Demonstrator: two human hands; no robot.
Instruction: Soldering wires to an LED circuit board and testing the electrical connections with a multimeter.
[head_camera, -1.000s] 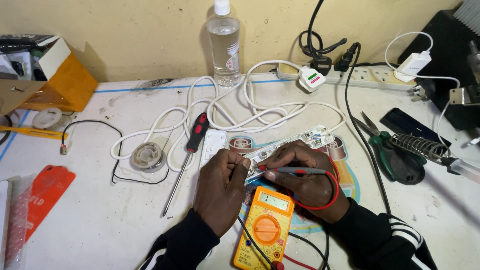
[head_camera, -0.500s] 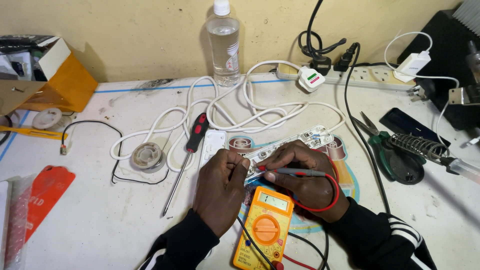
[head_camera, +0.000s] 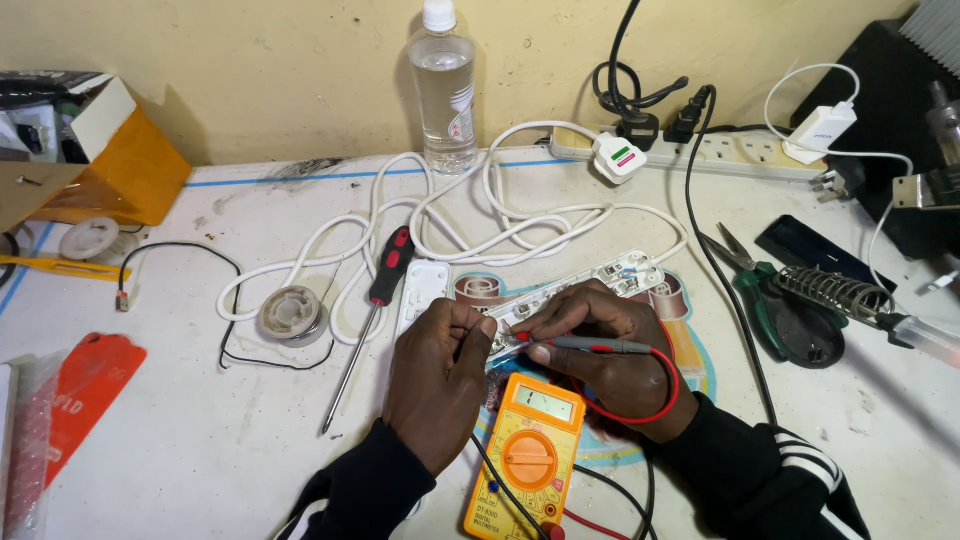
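Observation:
My left hand (head_camera: 437, 385) is closed and pinches a thin black probe lead against the opened white power strip (head_camera: 590, 290). My right hand (head_camera: 610, 350) grips a red-tipped multimeter probe (head_camera: 575, 344) and presses its tip onto the strip's inner metal rails. A yellow multimeter (head_camera: 525, 455) lies just below both hands, with red and black leads running from it. The strip's white cover (head_camera: 420, 290) lies beside the left hand.
A red-handled screwdriver (head_camera: 372, 310), solder spool (head_camera: 290, 312) and coiled white cable (head_camera: 480, 225) lie at left-centre. A water bottle (head_camera: 445, 85) stands at the wall. Green pliers (head_camera: 745, 275), soldering iron stand (head_camera: 830, 295), phone (head_camera: 810, 250) and wall power strip (head_camera: 720, 150) are right. Orange box (head_camera: 120, 160) far left.

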